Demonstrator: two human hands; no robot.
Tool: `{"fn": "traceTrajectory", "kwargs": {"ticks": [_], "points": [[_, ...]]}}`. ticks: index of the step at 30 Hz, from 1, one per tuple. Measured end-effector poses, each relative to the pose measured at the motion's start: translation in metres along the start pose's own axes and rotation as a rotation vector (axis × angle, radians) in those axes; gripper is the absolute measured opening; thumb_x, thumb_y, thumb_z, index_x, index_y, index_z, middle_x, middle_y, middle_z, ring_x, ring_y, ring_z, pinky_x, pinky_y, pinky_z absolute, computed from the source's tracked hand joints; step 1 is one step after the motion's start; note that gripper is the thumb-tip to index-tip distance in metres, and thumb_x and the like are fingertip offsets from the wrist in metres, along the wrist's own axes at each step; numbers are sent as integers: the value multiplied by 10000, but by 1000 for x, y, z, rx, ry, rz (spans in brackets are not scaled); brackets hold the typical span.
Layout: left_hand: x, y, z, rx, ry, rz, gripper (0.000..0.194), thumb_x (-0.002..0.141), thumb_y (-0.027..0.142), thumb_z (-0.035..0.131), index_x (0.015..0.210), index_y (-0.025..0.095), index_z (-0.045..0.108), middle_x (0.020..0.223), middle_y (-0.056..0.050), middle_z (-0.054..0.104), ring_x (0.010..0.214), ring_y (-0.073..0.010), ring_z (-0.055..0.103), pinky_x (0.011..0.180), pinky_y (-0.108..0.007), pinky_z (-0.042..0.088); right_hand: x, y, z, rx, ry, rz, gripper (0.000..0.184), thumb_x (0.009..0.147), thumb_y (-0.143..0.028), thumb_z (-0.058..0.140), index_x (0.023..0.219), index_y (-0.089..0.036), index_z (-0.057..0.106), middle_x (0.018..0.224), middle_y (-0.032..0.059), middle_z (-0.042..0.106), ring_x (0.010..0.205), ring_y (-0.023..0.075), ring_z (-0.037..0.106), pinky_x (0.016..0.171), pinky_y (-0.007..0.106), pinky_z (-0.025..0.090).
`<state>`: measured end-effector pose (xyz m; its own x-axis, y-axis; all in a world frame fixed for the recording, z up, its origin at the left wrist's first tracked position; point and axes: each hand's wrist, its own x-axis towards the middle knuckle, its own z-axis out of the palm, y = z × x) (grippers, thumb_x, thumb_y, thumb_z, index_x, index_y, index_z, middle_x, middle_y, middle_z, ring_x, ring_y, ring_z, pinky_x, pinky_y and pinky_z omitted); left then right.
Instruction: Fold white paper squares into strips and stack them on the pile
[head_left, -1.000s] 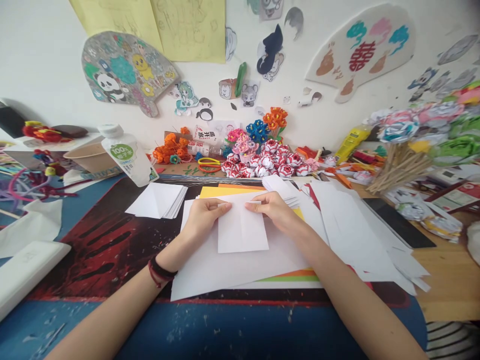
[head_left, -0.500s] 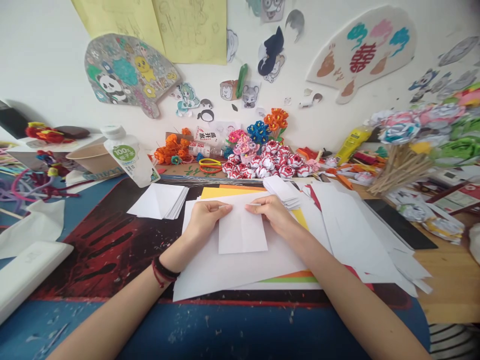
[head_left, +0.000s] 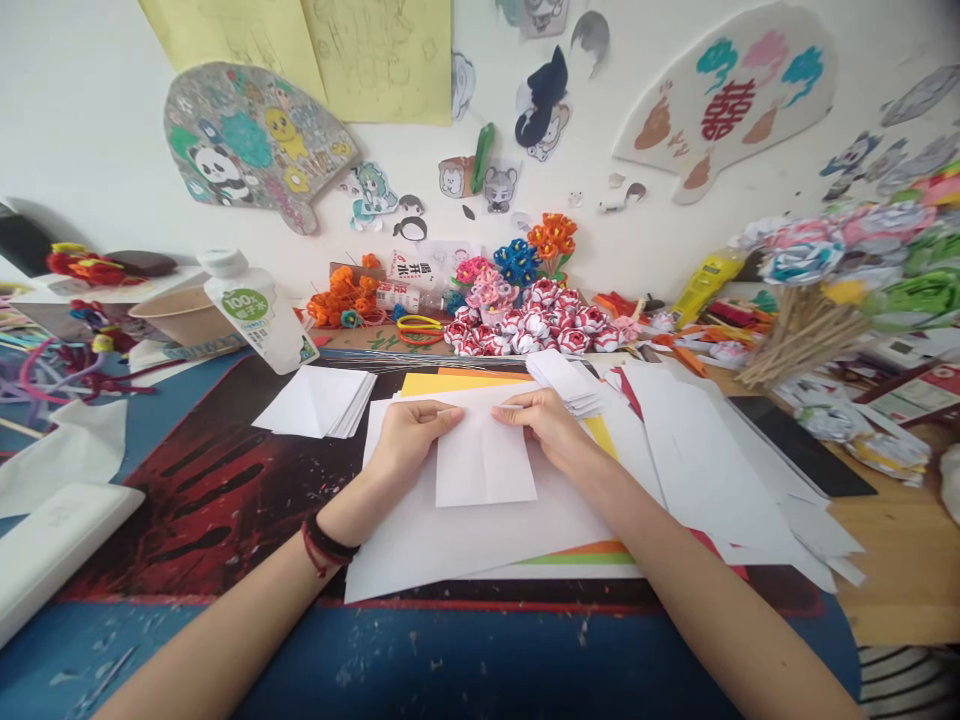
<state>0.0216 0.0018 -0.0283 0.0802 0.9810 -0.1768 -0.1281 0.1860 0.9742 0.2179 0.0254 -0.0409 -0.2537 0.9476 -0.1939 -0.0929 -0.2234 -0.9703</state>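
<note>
A small piece of white paper (head_left: 486,462) with a vertical crease down its middle is held between my two hands. My left hand (head_left: 409,435) pinches its upper left edge between thumb and fingers. On the upper right edge my right hand (head_left: 541,422) has the same kind of pinch. Beneath the piece lies a large white sheet (head_left: 405,550), resting on yellow, orange and green sheets. A stack of white paper squares (head_left: 311,400) sits to the left of my left hand. Just beyond my right hand is a pile of folded white papers (head_left: 566,380).
More white sheets (head_left: 705,460) spread to the right. Red-and-white paper flowers (head_left: 540,325) stand along the wall. A white bottle (head_left: 259,315) leans at the back left, and a white box (head_left: 64,550) lies at the left edge. Sticks with flowers (head_left: 791,330) rise at right.
The paper's lower edge looks slightly wider, and its crease shows a little differently. Both hands keep their pinch in nearly the same place.
</note>
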Motion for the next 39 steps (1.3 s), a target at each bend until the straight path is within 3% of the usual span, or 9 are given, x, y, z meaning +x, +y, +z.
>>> {"fn": "traceTrajectory", "kwargs": {"ticks": [14, 17, 20, 22, 25, 28, 34, 39], "points": [[-2, 3, -1, -20, 8, 19, 316, 627, 373, 818, 779, 110, 728, 710, -74, 721, 592, -150, 623, 552, -245, 455, 0, -1, -3, 19, -17, -31, 249, 611, -366, 818, 683, -143, 734, 705, 42, 690, 640, 175, 614, 599, 286, 473], [-3, 3, 0, -67, -23, 34, 354, 631, 355, 819, 872, 114, 721, 825, -97, 743, 685, -188, 664, 620, -278, 499, -3, -4, -1, 48, -64, -57, 287, 641, -351, 809, 845, -160, 747, 840, 65, 721, 758, 207, 657, 676, 302, 507], [-5, 6, 1, -97, -41, 73, 409, 648, 348, 807, 971, 120, 701, 940, -119, 743, 783, -231, 687, 687, -322, 528, -6, -10, 1, 89, -100, -50, 514, 641, -305, 821, 1128, -217, 681, 970, 68, 732, 856, 220, 677, 749, 317, 519], [-5, 10, 1, -94, -29, 117, 440, 646, 333, 810, 1016, 130, 683, 976, -118, 739, 820, -239, 688, 706, -328, 533, -8, -13, 0, 71, -94, -54, 624, 620, -274, 835, 1208, -235, 629, 1005, 71, 733, 877, 229, 683, 762, 330, 524], [-5, 12, 0, -65, -12, 147, 467, 646, 319, 813, 1055, 151, 659, 945, -95, 742, 801, -218, 683, 695, -310, 525, -9, -16, -1, 22, -47, -133, 590, 603, -276, 842, 1155, -201, 647, 1029, 94, 731, 899, 260, 686, 775, 362, 530], [-3, 8, -2, -14, -16, 112, 340, 675, 369, 786, 904, 141, 679, 812, -69, 728, 708, -195, 664, 640, -294, 504, -8, -15, -2, 3, -32, -182, 537, 603, -301, 842, 1099, -181, 676, 1042, 104, 729, 925, 269, 682, 801, 374, 528], [1, -3, -5, 57, 17, 129, 303, 672, 435, 769, 678, 167, 626, 581, -4, 621, 549, -153, 577, 517, -256, 409, -4, -7, -6, -32, -43, -23, 366, 623, -370, 828, 892, -135, 748, 948, 106, 748, 837, 236, 691, 765, 339, 528], [2, -3, -6, 141, 56, 149, 366, 654, 466, 772, 591, 174, 560, 490, 26, 520, 472, -117, 476, 459, -239, 305, -2, -5, -6, -10, 13, -2, 336, 566, -361, 857, 791, -135, 753, 864, 89, 755, 752, 211, 688, 716, 313, 530]]}}
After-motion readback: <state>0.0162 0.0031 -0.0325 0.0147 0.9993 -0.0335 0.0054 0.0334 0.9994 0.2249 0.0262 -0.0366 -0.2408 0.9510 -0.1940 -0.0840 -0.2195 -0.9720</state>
